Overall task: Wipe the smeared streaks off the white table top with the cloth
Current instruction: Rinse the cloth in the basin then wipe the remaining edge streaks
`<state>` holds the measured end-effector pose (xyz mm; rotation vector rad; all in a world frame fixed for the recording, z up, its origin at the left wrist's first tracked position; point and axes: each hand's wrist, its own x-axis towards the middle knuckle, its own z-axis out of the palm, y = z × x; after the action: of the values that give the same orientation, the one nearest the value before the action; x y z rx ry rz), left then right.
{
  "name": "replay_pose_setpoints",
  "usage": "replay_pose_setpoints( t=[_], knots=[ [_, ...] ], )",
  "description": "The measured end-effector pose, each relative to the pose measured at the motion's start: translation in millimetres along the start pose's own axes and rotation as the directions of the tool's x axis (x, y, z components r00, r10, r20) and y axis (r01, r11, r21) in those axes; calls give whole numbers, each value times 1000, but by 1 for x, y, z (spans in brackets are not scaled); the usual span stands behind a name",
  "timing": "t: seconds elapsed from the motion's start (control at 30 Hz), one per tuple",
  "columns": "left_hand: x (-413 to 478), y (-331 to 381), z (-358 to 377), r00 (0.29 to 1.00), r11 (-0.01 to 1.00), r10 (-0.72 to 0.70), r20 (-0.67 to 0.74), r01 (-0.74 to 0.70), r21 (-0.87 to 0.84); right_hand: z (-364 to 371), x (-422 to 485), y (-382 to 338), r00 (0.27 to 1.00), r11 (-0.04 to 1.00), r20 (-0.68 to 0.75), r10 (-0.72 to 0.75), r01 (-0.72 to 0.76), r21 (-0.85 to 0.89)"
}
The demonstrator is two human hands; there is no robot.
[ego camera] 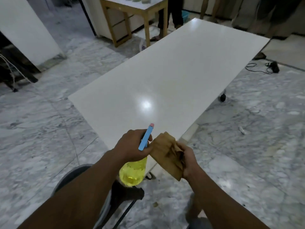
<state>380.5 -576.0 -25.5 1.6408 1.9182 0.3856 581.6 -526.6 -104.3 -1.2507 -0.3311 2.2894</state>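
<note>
The long white table top (165, 76) stretches away from me, glossy, with a light glare near its middle; I cannot make out streaks on it. My left hand (132, 144) grips a spray bottle (133, 172) with a yellow body and a blue trigger head tipped pink, held over the table's near corner. My right hand (189, 159) clutches a crumpled brown cloth (166, 152) just right of the bottle, above the table's near edge. The cloth's upper end touches my left hand's fingers.
Marble floor surrounds the table. A wooden side table (132, 9) stands at the back, with people's legs (171, 19) beside it. A black cable and plug (270, 66) lie on the floor at right. A dark stool (125, 194) is below my arms.
</note>
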Motion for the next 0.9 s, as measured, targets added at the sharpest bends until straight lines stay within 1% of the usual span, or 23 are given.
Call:
replay_pose_setpoints(
  t=[0.07,0.13,0.27,0.4,0.47,0.57,0.67,0.77,0.9],
  knots=[
    [44,48,7,995,996,63,82,-68,58,-30,-4,-62,998,989,-20,-59,61,133],
    [90,97,16,981,986,107,159,-125,107,-54,-2,-120,992,969,-2,-124,122,213],
    [171,186,39,942,950,206,264,-258,178,-96,-3,-229,969,929,-14,-247,241,281],
    [237,266,54,912,918,285,294,-348,190,-127,-9,-329,933,888,14,-360,338,311],
    [268,299,62,892,901,325,314,-393,184,-143,-10,-372,919,876,2,-394,374,306],
    [312,334,74,878,891,344,332,-417,178,-165,-5,-423,911,861,-42,-411,403,310],
    [361,364,84,845,872,352,402,-452,187,-184,5,-470,897,845,-96,-431,439,305],
    [410,383,92,816,873,355,456,-464,152,-199,21,-513,890,838,-155,-428,456,300],
    [484,408,93,816,874,382,434,-471,116,-218,51,-581,870,819,-230,-436,490,299]
  ],
)
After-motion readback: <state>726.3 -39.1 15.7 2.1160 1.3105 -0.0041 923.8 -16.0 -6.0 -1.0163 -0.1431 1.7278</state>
